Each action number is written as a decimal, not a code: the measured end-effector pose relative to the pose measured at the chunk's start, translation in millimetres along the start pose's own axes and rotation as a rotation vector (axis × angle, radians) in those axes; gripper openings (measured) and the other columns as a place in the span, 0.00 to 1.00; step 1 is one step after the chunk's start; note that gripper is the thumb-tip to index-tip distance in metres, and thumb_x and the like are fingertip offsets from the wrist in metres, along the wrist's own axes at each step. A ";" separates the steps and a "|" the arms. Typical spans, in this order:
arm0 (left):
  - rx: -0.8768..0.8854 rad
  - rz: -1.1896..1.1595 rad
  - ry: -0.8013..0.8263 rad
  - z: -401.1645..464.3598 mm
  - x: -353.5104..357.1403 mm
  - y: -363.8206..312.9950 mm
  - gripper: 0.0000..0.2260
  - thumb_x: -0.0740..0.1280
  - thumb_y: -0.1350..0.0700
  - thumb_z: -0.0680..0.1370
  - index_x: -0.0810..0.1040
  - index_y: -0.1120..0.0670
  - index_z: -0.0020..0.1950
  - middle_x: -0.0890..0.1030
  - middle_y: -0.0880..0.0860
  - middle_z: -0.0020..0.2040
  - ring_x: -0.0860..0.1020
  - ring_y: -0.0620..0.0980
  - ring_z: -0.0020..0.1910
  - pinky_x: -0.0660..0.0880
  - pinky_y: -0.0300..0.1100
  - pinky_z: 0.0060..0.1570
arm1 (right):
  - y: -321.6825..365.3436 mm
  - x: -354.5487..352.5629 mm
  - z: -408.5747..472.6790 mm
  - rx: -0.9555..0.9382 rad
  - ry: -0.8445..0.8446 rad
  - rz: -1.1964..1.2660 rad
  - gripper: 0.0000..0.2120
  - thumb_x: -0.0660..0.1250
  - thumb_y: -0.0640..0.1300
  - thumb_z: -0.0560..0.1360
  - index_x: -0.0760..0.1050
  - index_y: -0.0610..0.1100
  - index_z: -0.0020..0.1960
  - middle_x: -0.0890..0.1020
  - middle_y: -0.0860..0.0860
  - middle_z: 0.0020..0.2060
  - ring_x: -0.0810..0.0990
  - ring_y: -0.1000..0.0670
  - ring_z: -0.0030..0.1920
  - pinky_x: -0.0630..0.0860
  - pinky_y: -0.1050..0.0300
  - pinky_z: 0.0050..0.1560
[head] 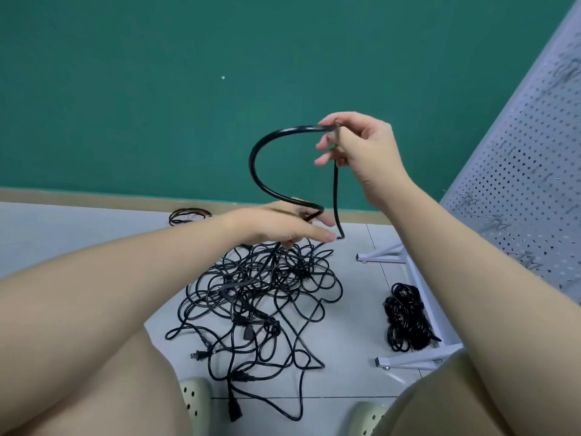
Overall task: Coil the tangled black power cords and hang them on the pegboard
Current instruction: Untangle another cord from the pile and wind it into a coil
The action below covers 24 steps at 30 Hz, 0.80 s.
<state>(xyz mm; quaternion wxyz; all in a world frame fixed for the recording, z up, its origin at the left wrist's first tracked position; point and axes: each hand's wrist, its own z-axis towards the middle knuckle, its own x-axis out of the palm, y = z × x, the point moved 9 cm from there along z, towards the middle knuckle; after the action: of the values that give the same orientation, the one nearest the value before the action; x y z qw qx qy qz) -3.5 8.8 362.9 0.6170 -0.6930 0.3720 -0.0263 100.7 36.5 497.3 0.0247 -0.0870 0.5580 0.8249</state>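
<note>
A thick black rubber power cord (255, 158) arcs through the air between both raised hands, above the large tangled heap of black power cords (261, 297) that sprawls on the pale grey tiled floor (352, 309). The right hand (361, 149) is held higher, in front of the flat green wall (157, 89); its thumb and forefinger pinch the cord at the top of the arc, while its other fingers (323, 146) are spread and loosely curved, and one strand drops straight down from the pinch towards the heap. The left hand (283, 225) is lower, just over the heap, with its fingers curled round the lower end of the same loop where the cord bends back on itself. A neatly bundled coil of black cord (405, 319) lies on the floor to the right, just beside the white metal foot of the stand (408, 360) that carries the white perforated metal pegboard (534, 184), which has thin wire hooks on it. A smaller coiled black cable (185, 215) lies well apart, near the base of the wall. Two pale green perforated clogs (195, 401) show at the bottom edge.
</note>
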 end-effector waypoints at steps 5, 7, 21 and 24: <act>-0.023 0.048 -0.331 12.1 -28.5 5.0 0.20 0.78 0.43 0.72 0.75 0.49 0.56 0.74 0.45 0.41 0.71 0.45 0.35 0.68 0.39 0.33 | -12.1 -14.3 3.8 0.049 -0.085 -0.063 0.09 0.70 0.43 0.77 0.83 0.42 0.40 0.73 0.48 0.27 0.73 0.47 0.28 0.71 0.60 0.36; 0.006 0.008 -0.290 12.3 -26.1 2.7 0.23 0.79 0.41 0.71 0.76 0.46 0.60 0.75 0.46 0.43 0.71 0.48 0.36 0.67 0.40 0.34 | -14.6 -17.3 5.5 0.059 -0.084 -0.117 0.13 0.71 0.49 0.78 0.84 0.41 0.40 0.71 0.49 0.25 0.70 0.47 0.28 0.71 0.56 0.37; 0.021 -0.436 0.077 10.2 23.1 -21.2 0.15 0.57 0.50 0.87 0.70 0.51 0.42 0.66 0.47 0.28 0.54 0.43 0.24 0.53 0.33 0.22 | -45.8 -24.7 18.8 0.202 0.050 -0.131 0.10 0.69 0.48 0.82 0.82 0.42 0.50 0.74 0.49 0.31 0.71 0.51 0.29 0.70 0.61 0.30; 0.069 -0.624 -0.073 3.1 -22.6 -34.5 0.15 0.55 0.50 0.87 0.66 0.50 0.41 0.60 0.45 0.27 0.52 0.42 0.24 0.53 0.33 0.21 | -70.3 -14.6 9.6 0.323 0.150 -0.094 0.13 0.64 0.53 0.84 0.77 0.44 0.56 0.81 0.45 0.47 0.81 0.50 0.41 0.78 0.56 0.38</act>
<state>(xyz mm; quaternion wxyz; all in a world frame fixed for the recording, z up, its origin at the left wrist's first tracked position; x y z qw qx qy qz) -1.6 22.4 401.9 0.6153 -0.7527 0.1181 -0.2022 123.6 72.6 438.9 0.0352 -0.1691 0.6788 0.7137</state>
